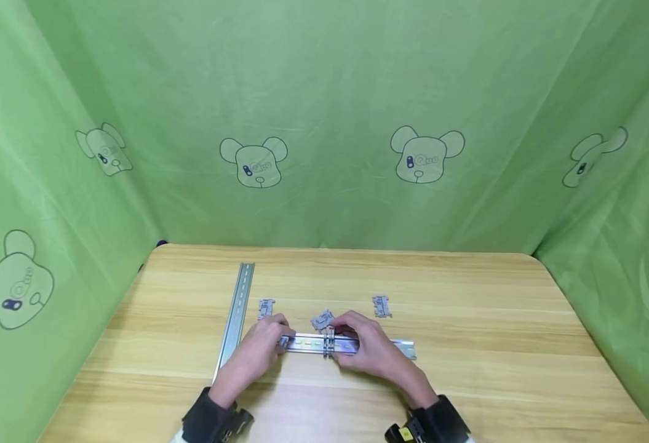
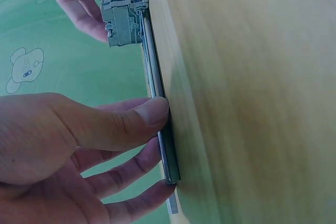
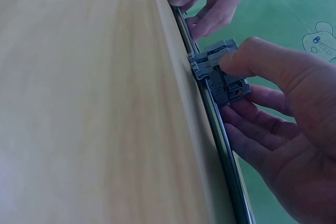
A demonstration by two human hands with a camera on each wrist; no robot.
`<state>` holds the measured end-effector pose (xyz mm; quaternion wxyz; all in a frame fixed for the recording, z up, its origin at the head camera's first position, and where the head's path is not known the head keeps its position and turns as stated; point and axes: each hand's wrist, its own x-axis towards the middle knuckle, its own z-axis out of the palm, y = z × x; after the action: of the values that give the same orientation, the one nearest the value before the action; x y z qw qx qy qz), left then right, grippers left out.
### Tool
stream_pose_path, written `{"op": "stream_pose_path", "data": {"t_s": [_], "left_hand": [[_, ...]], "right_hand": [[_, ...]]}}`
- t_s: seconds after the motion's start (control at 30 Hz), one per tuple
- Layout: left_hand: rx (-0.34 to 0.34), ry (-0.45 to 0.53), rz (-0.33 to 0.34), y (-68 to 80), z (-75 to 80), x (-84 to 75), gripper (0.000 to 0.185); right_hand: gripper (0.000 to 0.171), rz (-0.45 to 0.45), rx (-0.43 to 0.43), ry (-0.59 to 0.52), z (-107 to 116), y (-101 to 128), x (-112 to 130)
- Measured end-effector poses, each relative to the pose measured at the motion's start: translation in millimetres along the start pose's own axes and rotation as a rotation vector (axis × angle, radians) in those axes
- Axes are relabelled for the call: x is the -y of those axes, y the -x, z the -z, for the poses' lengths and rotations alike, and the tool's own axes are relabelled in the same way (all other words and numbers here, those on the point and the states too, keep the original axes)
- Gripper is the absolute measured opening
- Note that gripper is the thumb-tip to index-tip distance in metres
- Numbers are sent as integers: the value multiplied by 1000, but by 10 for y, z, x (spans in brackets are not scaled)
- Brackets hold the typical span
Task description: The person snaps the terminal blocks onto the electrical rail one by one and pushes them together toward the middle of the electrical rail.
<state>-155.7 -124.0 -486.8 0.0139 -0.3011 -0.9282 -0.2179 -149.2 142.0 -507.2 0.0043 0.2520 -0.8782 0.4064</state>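
A short metal rail (image 1: 368, 346) lies crosswise on the wooden table (image 1: 496, 344). My left hand (image 1: 278, 342) pinches its left end; in the left wrist view the thumb (image 2: 149, 115) lies on the rail (image 2: 159, 90) with the fingers curled on the far side. My right hand (image 1: 342, 336) grips a grey terminal block (image 1: 330, 344) seated on the rail's middle. In the right wrist view the thumb (image 3: 236, 61) presses the block (image 3: 218, 74) and the fingers sit behind it.
A second, longer rail (image 1: 237, 314) lies lengthwise to the left. Three loose grey blocks rest behind the hands: one (image 1: 266, 307) near the long rail, one (image 1: 322, 320) by my right fingers, one (image 1: 381, 306) further right. Green cloth walls surround the table.
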Motion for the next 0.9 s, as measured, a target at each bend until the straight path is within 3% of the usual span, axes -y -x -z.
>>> {"op": "stream_pose_path", "data": {"t_s": [0.53,0.9], "left_hand": [[-10,17,-2,-19,-1,-3,35],[6,18,22,-22,3,-8,35]], "right_hand": [[70,32,48,35,-26,-37,23],[63,26,18,48,-108,-69,59]]}}
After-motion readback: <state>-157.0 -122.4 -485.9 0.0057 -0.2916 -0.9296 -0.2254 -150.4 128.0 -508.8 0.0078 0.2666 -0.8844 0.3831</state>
